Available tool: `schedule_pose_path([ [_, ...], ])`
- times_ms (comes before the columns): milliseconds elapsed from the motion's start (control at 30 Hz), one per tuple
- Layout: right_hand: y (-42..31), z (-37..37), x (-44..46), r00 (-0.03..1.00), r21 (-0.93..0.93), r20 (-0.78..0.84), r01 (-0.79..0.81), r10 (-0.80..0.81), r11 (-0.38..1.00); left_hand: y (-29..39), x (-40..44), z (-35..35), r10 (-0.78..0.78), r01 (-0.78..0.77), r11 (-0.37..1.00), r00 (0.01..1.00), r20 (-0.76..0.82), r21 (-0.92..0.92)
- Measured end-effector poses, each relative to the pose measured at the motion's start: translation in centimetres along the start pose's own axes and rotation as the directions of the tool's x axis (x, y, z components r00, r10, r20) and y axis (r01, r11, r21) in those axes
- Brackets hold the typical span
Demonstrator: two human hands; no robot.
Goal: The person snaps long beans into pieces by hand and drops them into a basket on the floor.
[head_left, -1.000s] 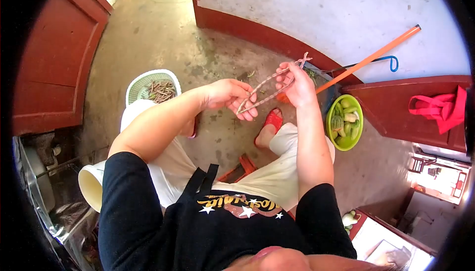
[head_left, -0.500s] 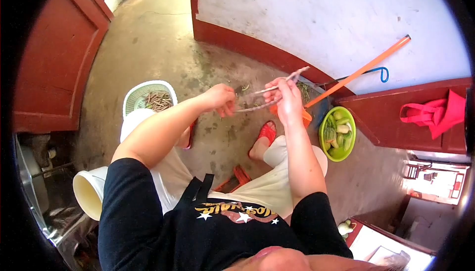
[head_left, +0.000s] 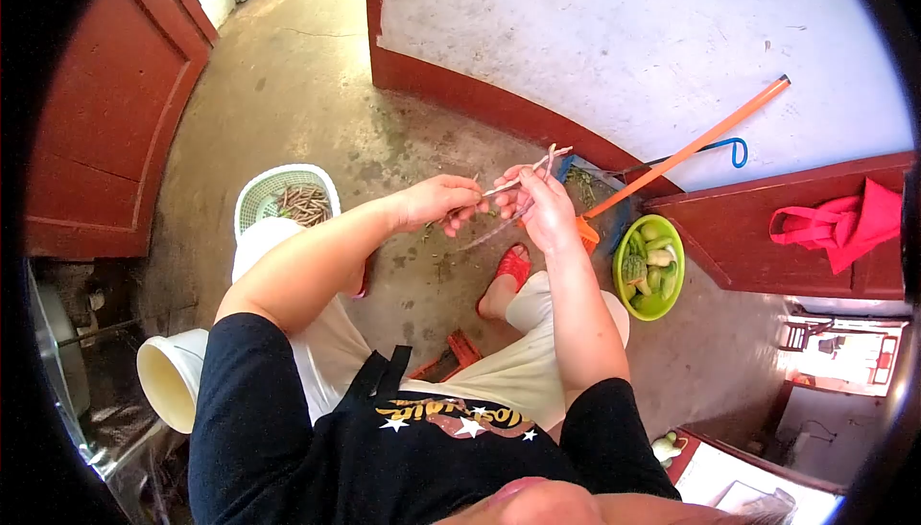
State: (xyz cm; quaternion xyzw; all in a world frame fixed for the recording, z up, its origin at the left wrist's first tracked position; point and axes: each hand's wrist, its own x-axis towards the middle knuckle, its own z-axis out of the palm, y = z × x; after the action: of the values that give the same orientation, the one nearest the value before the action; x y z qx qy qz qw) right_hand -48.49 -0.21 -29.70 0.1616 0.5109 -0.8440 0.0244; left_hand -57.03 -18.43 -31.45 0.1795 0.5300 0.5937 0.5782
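My right hand (head_left: 547, 209) is closed around a few long, thin, pinkish-brown long beans (head_left: 549, 156), their ends sticking out past the fingers and one hanging down below. My left hand (head_left: 443, 203) pinches the end of one bean just left of the right hand. Below and to the left, a white-green plastic basket (head_left: 251, 189) stands on the floor beside my left knee. Short bean pieces (head_left: 305, 205) lie inside it.
Right of my right knee stands a lime-green basin (head_left: 622, 280) of green gourds or squash (head_left: 657, 261). An orange handle (head_left: 700, 146) leans by the wall above a blue dustpan (head_left: 606, 194) with scraps. A white bucket (head_left: 158, 381) is at my left; a red bag (head_left: 839, 228) hangs right.
My left hand has moved right and slightly up, closing the gap to the right hand, and now grips a bean end. The right hand and its beans have shifted slightly lower.
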Motion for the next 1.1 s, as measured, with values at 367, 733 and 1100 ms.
schedule_pose_path([
  [367, -0.3, -0.3, 0.7, 0.989, 0.067, -0.095, 0.12, -0.113, 0.991, -0.5, -0.4, -1.2, 0.018, 0.016, 0.986, 0.979, -0.201, 0.166],
  [733, 0.6, 0.8, 0.1, 0.995, -0.04, -0.017, 0.099, -0.1, 0.994, 1.4, -0.3, -0.9, 0.096, -0.103, 0.991, 0.992, -0.081, -0.089],
  [1100, 1.6, 1.7, 0.2, 0.97, -0.17, -0.077, 0.215, -0.231, 0.962, -0.5, 1.2, -0.7, -0.007, 0.016, 0.999, 0.982, -0.19, 0.049],
])
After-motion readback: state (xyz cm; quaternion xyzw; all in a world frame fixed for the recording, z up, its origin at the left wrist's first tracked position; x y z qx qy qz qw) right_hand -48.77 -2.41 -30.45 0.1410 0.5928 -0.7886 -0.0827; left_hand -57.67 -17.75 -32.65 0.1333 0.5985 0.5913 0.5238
